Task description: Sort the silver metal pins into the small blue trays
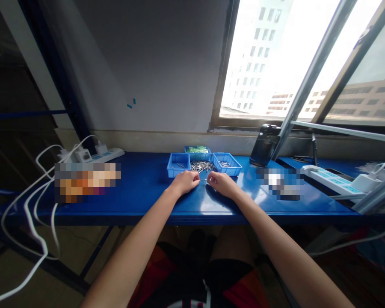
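My left hand (185, 181) and my right hand (222, 183) are close together over the blue table, fingertips pinched. A thin, light metal piece (203, 179) spans the gap between them, an end in each hand; its exact kind is too small to make out. Just beyond the fingers lies a pile of small slender metal pieces (201, 166). To its left stands a blue bin (174, 172) with a few metal pieces inside. On the right, another blue bin (232, 171) contains several more. Behind the pile, a third blue bin (197, 156) holds green packets (197, 149).
A black bottle-like container (265, 145) stands by the window at the back right. White power strips (107, 155) with cables lie at the left, and another power strip (330, 180) at the right. Blurred-out items flank the work area. A metal post (288, 115) rises at the right.
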The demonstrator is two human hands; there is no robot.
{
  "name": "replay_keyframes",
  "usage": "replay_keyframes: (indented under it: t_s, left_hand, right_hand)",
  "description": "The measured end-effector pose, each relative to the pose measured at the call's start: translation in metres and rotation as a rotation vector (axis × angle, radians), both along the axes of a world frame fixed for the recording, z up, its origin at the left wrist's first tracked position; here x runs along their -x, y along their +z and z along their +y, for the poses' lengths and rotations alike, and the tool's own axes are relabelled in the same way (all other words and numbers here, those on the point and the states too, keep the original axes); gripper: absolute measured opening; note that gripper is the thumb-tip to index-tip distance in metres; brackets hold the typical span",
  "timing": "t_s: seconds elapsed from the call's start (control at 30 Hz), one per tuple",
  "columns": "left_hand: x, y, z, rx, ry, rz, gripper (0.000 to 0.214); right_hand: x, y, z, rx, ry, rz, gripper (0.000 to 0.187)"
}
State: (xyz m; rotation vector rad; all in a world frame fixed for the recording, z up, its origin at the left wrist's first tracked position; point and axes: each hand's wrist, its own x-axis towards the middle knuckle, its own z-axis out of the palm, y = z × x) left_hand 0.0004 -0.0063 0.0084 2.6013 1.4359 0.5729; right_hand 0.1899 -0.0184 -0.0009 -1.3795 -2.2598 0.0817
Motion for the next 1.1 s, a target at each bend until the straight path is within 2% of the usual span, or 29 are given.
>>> replay_keyframes:
  t_s: [1.1]
  left_hand:
    - [-0.0003, 0.0010, -0.0011, -0.003, -0.013, -0.009, 0.018]
  right_hand:
    - [-0.0012, -0.0007, -0.0003, 0.001, 0.005, 0.002, 0.012]
